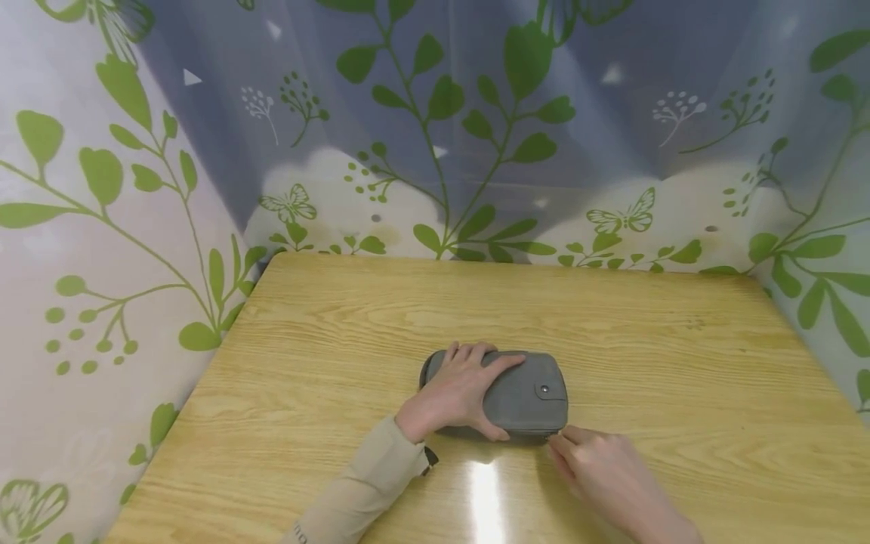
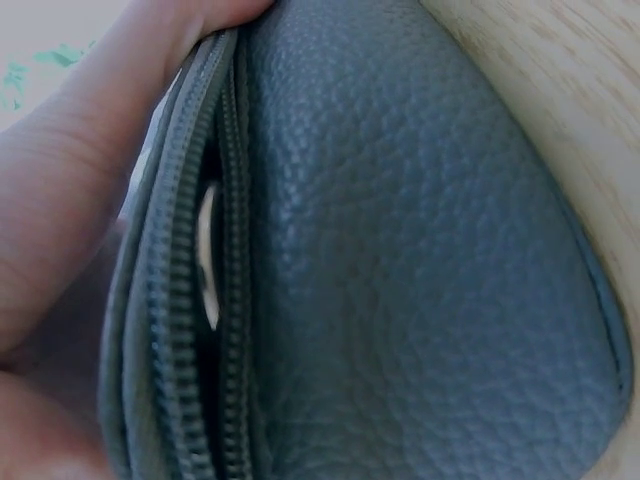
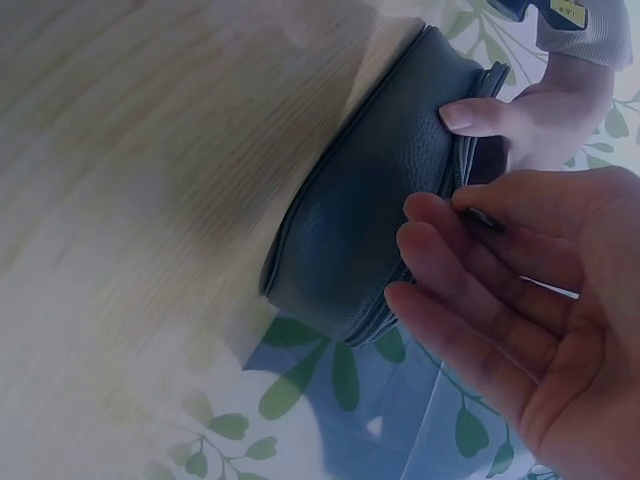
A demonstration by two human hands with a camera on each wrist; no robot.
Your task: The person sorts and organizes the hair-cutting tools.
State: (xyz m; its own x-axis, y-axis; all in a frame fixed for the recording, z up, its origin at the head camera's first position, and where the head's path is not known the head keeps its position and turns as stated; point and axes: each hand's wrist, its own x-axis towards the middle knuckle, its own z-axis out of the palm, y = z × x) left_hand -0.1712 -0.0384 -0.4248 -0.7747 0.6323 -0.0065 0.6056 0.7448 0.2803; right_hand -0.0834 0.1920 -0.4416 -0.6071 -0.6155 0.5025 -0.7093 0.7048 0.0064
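Observation:
A grey leather zip pouch (image 1: 519, 397) lies on the table, a snap tab at its right end. Spread across its top, my left hand (image 1: 458, 389) grips it, fingers toward the far edge and thumb on the near side. At the near right corner my right hand (image 1: 598, 461) pinches the zipper pull (image 3: 485, 217) between thumb and forefinger. In the left wrist view the zipper teeth (image 2: 180, 300) stand apart, and a thin pale edge of something shows in the gap. The rest of the pouch's inside is hidden.
The wood-grain table (image 1: 326, 325) extends around the pouch on all sides. Behind it and at its sides hangs a curtain (image 1: 408, 166) printed with green leaves and butterflies. A light reflection falls on the tabletop in front of the pouch.

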